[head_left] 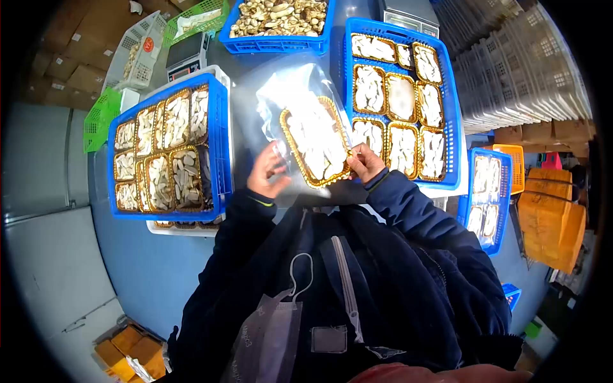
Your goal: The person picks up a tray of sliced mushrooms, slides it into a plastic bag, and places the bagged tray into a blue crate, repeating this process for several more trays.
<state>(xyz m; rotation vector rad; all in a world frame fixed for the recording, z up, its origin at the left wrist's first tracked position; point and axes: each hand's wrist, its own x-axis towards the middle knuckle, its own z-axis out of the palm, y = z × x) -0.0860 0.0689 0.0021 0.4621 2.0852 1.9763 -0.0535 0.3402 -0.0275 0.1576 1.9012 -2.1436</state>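
Observation:
A gold-rimmed tray of pale sliced mushrooms (314, 145) is held up in front of my chest, with a clear plastic bag (281, 86) around it and reaching past its far end. My right hand (366, 163) pinches the tray's near right corner together with the bag. On the other side, my left hand (267, 172) has its fingers apart, right at the bag's left edge. Glare on the plastic washes out part of the slices.
A blue crate (220, 153) of filled trays stands at left, another blue crate (454, 121) at right. Behind are a blue crate of whole mushrooms (274, 45), a scale (186, 56) and a second scale (412, 24). Stacked white crates (511, 70) rise at far right.

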